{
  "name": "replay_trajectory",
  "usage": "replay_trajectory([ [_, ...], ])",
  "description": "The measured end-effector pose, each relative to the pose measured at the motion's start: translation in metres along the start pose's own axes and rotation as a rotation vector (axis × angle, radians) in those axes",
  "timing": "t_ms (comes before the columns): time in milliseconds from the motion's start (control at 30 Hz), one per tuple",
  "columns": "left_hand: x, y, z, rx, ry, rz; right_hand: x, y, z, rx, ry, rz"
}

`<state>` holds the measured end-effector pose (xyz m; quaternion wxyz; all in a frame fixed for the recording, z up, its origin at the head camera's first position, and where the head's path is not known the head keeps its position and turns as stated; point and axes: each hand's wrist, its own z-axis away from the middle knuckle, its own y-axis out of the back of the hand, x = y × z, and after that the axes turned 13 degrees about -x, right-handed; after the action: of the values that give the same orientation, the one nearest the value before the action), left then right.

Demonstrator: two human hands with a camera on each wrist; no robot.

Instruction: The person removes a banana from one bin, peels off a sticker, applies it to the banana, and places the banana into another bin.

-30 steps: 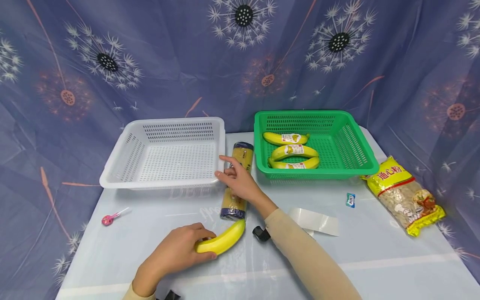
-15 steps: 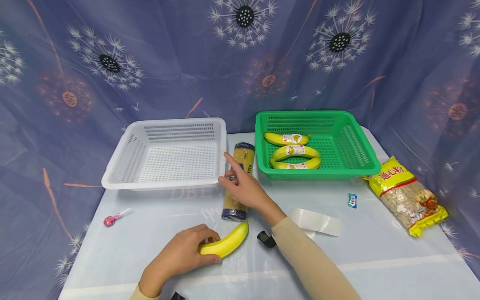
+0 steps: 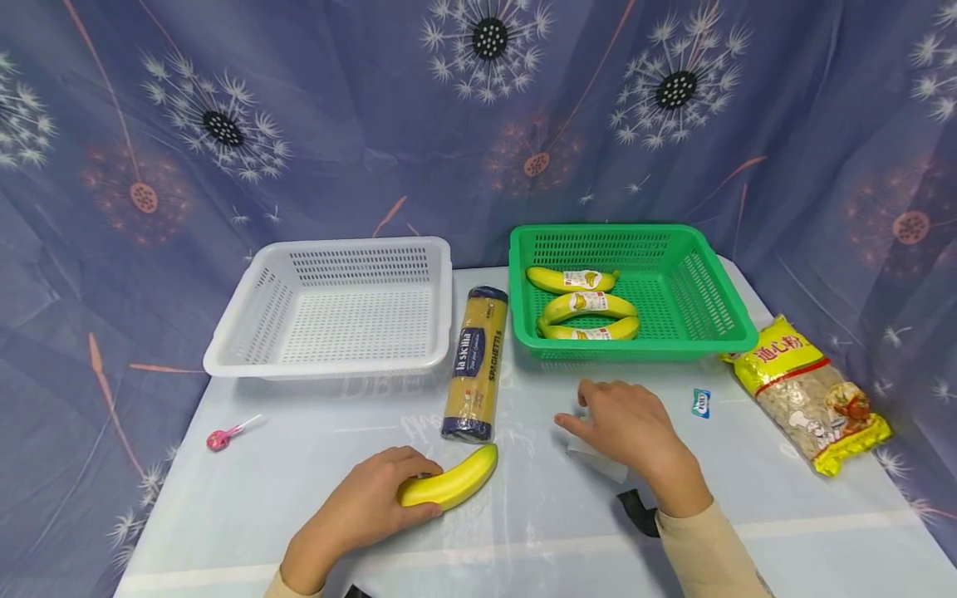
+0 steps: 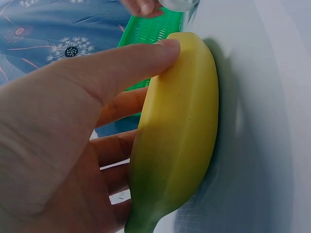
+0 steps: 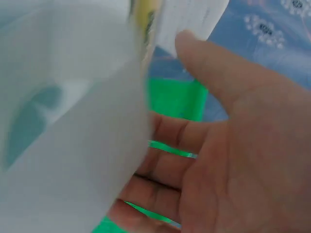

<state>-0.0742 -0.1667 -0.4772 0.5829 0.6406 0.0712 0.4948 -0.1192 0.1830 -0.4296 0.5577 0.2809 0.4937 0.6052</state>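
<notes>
My left hand (image 3: 374, 502) grips the left end of a yellow banana (image 3: 459, 480) lying low over the table; in the left wrist view its thumb (image 4: 167, 51) presses along the peel of the banana (image 4: 180, 121). My right hand (image 3: 635, 432) is over a glossy white strip (image 3: 598, 461), palm down, and partly covers it. Seen from the right wrist, the strip (image 5: 97, 121) is blurred, bears a teal patch and hides the fingertips, while the thumb stands apart from it. A spaghetti pack (image 3: 477, 365) lies just beyond the banana.
A white basket (image 3: 329, 370) stands at the back left. The green basket (image 3: 635, 350) to its right holds labelled bananas (image 3: 586, 305). A lollipop (image 3: 218, 440) lies at left, a small wrapped sweet (image 3: 700, 404) at right, and a yellow food bag (image 3: 811, 390) near the right edge.
My right hand has left the white basket's corner and spaghetti pack and moved right and nearer, onto the white strip. The left hand keeps hold of the banana, almost unmoved.
</notes>
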Motion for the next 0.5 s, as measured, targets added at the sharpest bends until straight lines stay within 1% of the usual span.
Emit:
replay_trajectory([
  [33, 0.000, 0.000, 0.000, 0.004, 0.001, 0.002, 0.006, -0.001, 0.003, -0.027, -0.013, -0.018],
  [100, 0.000, 0.001, 0.001, 0.012, 0.006, 0.007, 0.015, -0.004, 0.007, -0.074, -0.016, -0.089],
  [167, 0.001, 0.001, 0.001, 0.023, 0.006, 0.012, 0.021, -0.009, 0.009, -0.099, 0.027, -0.197],
  [233, 0.001, 0.000, 0.000, 0.028, 0.008, 0.023, 0.024, -0.013, 0.009, -0.094, 0.099, -0.304],
  [333, 0.003, -0.002, 0.000, 0.019, 0.009, 0.046, 0.023, -0.018, 0.010, -0.071, 0.240, -0.461],
  [433, 0.005, -0.003, 0.000, 0.003, 0.010, 0.063, 0.017, -0.021, 0.013, -0.060, 0.370, -0.582],
  [500, 0.007, -0.003, 0.001, -0.010, 0.012, 0.066, 0.014, -0.022, 0.015, -0.058, 0.430, -0.647],
])
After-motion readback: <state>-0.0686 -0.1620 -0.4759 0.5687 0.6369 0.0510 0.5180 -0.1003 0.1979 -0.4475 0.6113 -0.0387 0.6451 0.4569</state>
